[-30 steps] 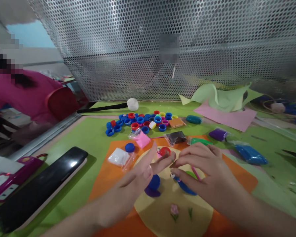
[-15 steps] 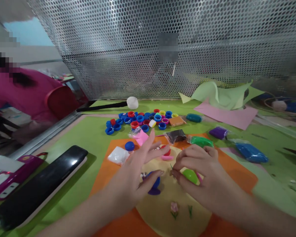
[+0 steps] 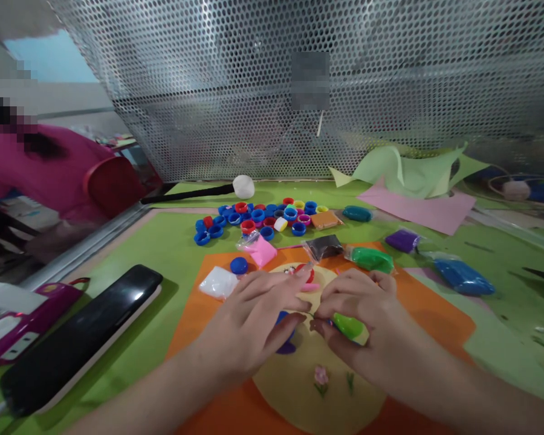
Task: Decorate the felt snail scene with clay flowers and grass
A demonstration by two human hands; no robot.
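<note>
My right hand [image 3: 360,317] pinches a tiny thin strand of green clay [image 3: 311,313] between thumb and forefinger. At the strand's other end, the thumb and forefinger of my left hand [image 3: 258,317] come together, the remaining fingers stretched forward. Both hands are over a round tan board [image 3: 308,405] lying on an orange sheet [image 3: 193,302]. A pink clay flower [image 3: 321,374] with green leaves and a small green sprig [image 3: 350,382] lie on the board. Blue clay shapes [image 3: 286,338] are partly hidden by my left hand, and a lime-green piece [image 3: 348,326] by my right.
Behind the board lie packets of clay, including pink [image 3: 262,251], black [image 3: 325,247], green [image 3: 372,258] and blue [image 3: 465,277]. Several bottle caps [image 3: 258,215] cluster farther back. A black case-like object [image 3: 81,338] lies left. Coloured paper [image 3: 417,208] rests before the perforated metal panel [image 3: 236,90].
My left hand has lowered its raised fingers and brought thumb and forefinger in to the green strand. My right hand stays nearly in place, still pinching.
</note>
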